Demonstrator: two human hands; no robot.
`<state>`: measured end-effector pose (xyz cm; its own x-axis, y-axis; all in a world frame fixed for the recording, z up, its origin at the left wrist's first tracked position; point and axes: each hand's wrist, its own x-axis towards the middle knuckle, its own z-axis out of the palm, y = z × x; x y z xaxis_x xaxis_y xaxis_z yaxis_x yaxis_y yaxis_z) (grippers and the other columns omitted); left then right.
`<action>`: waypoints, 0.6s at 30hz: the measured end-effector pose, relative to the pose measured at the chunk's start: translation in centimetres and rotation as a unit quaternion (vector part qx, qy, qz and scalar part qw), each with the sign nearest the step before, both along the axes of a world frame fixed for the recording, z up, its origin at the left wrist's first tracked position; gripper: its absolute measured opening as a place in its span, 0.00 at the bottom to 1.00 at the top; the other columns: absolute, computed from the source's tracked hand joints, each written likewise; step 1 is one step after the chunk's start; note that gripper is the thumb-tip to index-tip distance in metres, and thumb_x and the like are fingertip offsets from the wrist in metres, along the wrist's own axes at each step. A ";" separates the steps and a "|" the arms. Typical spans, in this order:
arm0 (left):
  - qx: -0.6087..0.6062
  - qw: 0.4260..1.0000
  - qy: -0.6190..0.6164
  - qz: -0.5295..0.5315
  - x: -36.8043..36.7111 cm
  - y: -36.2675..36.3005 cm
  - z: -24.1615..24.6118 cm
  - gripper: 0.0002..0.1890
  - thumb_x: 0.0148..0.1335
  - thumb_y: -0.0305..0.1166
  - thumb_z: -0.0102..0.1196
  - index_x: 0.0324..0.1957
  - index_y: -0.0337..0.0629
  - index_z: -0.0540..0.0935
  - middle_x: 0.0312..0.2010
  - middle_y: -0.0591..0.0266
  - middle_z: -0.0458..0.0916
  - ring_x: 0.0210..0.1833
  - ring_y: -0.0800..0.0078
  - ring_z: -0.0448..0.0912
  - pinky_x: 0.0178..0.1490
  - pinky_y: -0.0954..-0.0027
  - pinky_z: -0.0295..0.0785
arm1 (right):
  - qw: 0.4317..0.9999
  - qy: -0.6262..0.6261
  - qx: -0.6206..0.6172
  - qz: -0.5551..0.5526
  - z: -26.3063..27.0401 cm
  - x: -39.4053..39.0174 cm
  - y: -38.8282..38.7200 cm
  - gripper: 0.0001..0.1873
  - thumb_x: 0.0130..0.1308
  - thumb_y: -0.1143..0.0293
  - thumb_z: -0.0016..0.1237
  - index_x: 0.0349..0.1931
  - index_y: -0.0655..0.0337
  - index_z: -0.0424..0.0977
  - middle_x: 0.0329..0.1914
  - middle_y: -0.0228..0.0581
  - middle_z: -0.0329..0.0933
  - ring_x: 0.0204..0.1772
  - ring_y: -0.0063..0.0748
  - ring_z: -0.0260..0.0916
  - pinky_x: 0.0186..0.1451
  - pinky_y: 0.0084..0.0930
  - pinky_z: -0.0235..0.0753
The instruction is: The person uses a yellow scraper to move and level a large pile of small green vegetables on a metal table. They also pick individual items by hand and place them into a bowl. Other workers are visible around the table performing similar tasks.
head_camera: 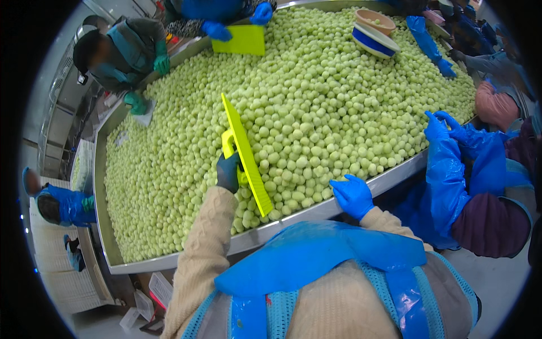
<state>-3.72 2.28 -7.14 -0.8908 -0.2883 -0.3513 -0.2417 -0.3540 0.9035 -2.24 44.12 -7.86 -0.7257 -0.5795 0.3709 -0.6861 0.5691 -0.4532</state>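
My left hand (pixel 229 173), in a dark glove, grips the handle of a bright yellow-green plastic float (pixel 247 156). The float is tilted on edge, its ribbed flat face turned to the right over a broad heap of pale green round fruits (pixel 305 123). My right hand (pixel 352 196), in a blue glove, is at the near metal rim of the sorting table (pixel 292 217). Its fingers reach left over the nearest fruits, with nothing visible in them. Part of its palm side is hidden.
Across the table, a person's blue-gloved hands hold another yellow-green float (pixel 239 40). Green-gloved hands (pixel 135 103) work at the far left; blue-gloved hands (pixel 442 125) are close on my right. A blue-and-white bowl (pixel 374 40) and an orange bowl (pixel 375 21) sit on the fruit.
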 end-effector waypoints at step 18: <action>-0.025 1.000 0.006 0.000 -3.7 5.3 1.4 0.19 0.60 0.26 0.57 0.53 0.29 0.78 0.28 0.60 0.81 0.25 0.73 0.77 0.31 0.72 0.74 | 1.000 0.014 -0.004 0.018 0.2 0.2 -1.2 0.14 0.64 0.71 0.57 0.49 0.61 0.82 0.34 0.41 0.83 0.36 0.40 0.80 0.61 0.44 0.78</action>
